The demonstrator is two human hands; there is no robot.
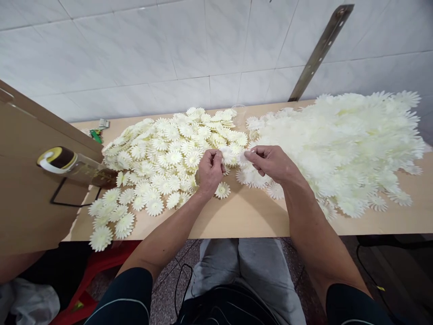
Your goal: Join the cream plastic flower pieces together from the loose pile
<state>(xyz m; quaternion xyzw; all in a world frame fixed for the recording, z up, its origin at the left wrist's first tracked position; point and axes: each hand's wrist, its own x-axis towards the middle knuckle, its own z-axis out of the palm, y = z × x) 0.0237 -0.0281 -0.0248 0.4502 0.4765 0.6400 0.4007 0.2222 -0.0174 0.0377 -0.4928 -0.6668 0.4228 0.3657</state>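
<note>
My left hand (210, 172) is closed in a pinch at the right edge of a heap of pale yellow artificial flower heads (172, 155). A cream flower head (229, 155) shows at its fingertips. Close by on the right, my right hand (270, 163) pinches the edge of a whiter artificial flower head (242, 158) between thumb and forefinger. The two hands are a short gap apart, just above the table. Below my left hand, a single flower head (222, 190) lies on the tabletop. Behind my right hand spreads a large pile of whiter flower heads (358, 149).
A cardboard sheet (30, 180) stands at the left, beside a bottle (81, 168) with a dark-and-yellow lid. A metal strip (320, 54) leans on the tiled wall (135, 49). A red stool (101, 266) is below the table (237, 221). Part of another person shows at lower left.
</note>
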